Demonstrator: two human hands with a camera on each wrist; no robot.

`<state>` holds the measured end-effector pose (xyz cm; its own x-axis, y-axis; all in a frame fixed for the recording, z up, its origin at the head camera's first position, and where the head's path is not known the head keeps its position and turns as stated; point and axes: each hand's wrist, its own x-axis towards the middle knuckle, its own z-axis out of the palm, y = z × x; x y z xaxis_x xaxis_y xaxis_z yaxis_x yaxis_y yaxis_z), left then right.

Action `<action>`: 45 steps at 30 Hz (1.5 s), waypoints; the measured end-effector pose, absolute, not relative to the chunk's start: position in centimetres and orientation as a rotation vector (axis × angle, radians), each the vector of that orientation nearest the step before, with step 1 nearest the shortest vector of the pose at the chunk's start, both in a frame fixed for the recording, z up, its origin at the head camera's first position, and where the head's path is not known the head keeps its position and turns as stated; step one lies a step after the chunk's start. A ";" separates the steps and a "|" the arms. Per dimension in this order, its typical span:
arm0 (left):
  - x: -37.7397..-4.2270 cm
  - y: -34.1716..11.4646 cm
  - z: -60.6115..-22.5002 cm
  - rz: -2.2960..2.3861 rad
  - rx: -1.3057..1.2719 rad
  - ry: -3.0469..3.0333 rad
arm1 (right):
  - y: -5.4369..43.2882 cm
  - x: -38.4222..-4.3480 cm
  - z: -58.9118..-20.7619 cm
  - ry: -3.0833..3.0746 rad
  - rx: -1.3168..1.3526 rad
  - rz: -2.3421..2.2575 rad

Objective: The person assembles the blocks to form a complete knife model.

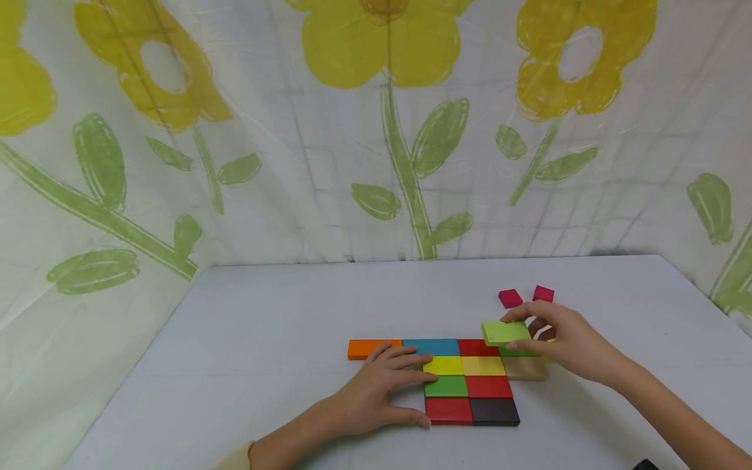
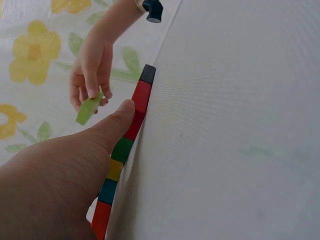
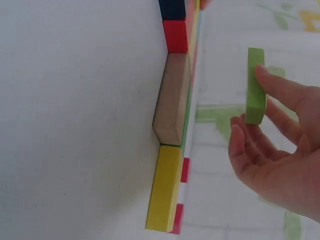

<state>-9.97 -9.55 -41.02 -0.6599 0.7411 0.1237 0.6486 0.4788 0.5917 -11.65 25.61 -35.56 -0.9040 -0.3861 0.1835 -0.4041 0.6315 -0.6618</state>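
My right hand (image 1: 566, 339) pinches a lime green block (image 1: 502, 333) between thumb and fingers. In the right wrist view that block is held raised, apart from the row of blocks. Several flat coloured blocks lie edge to edge on the table, among them a bare wood one (image 1: 525, 368) and a dark one (image 1: 495, 411). My left hand (image 1: 373, 395) rests at their left side, fingers spread, fingertips over the yellow block (image 1: 444, 365) and the green block (image 1: 446, 386). Its thumb lies against the lower red block (image 1: 448, 411). Part of the orange block (image 1: 363, 350) is behind its fingers.
Two small crimson blocks (image 1: 510, 298) stand apart on the white table (image 1: 282, 307), beyond my right hand. A yellow block (image 3: 166, 187) lies at the end of the wooden one, mostly hidden in the head view. A flower-printed curtain (image 1: 282, 196) hangs behind the table.
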 end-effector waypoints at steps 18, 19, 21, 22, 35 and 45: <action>-10.0 -9.4 -40.8 0.920 1.218 2.560 | 27.7 -8.8 -36.8 -2.894 0.579 1.116; -10.0 -9.4 -40.8 0.920 1.223 2.562 | 27.9 -8.7 -36.9 -2.884 0.587 1.112; -10.0 -9.4 -40.8 0.917 1.232 2.566 | 28.1 -8.6 -37.1 -2.858 0.613 1.106; -10.0 -9.4 -40.8 0.917 1.235 2.567 | 28.2 -8.6 -37.2 -2.848 0.626 1.106; -9.9 -9.5 -41.0 0.910 1.219 2.579 | 29.1 -8.9 -37.8 -2.842 0.784 1.165; -10.1 -9.5 -41.1 0.890 1.201 2.575 | 29.7 -9.2 -38.7 -2.836 0.909 1.228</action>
